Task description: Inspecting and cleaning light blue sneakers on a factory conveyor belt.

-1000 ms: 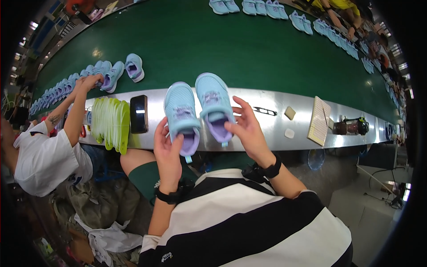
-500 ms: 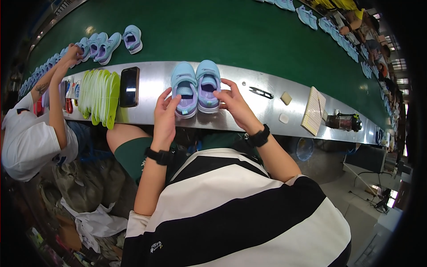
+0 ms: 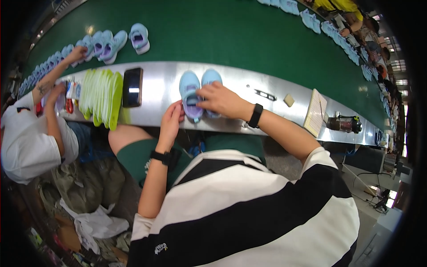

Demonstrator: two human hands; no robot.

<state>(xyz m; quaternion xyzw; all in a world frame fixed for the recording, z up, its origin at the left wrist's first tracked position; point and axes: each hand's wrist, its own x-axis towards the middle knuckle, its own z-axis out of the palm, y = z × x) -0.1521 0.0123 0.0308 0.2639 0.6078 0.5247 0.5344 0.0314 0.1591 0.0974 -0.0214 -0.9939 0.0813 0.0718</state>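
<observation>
Two light blue and lilac children's sneakers stand side by side before me, toes pointing away. My right hand (image 3: pixel 224 101) reaches across the right sneaker (image 3: pixel 211 76), hiding most of it. Its fingertips grip the strap and collar edge of the left sneaker (image 3: pixel 190 82). Beside that sneaker's heel, on its left, is my left hand (image 3: pixel 169 123). The left fingers are drawn together in a pinch at the shoe's side, and whatever is between them is hidden.
The metal ledge (image 3: pixel 160 80) holds a bundle of yellow-green insole-shaped pieces (image 3: pixel 101 95), a phone (image 3: pixel 132 87), thread snips (image 3: pixel 265 95), a notepad (image 3: pixel 315 111) and a dark jar (image 3: pixel 344 123). Beyond runs a green belt (image 3: pixel 200 35) with sneaker rows. A co-worker (image 3: pixel 35 133) sits left.
My right hand has moved left from the right sneaker onto the left one. My left thumb has come out of the left sneaker. The pair has shifted slightly; the single sneaker on the belt drifted right.
</observation>
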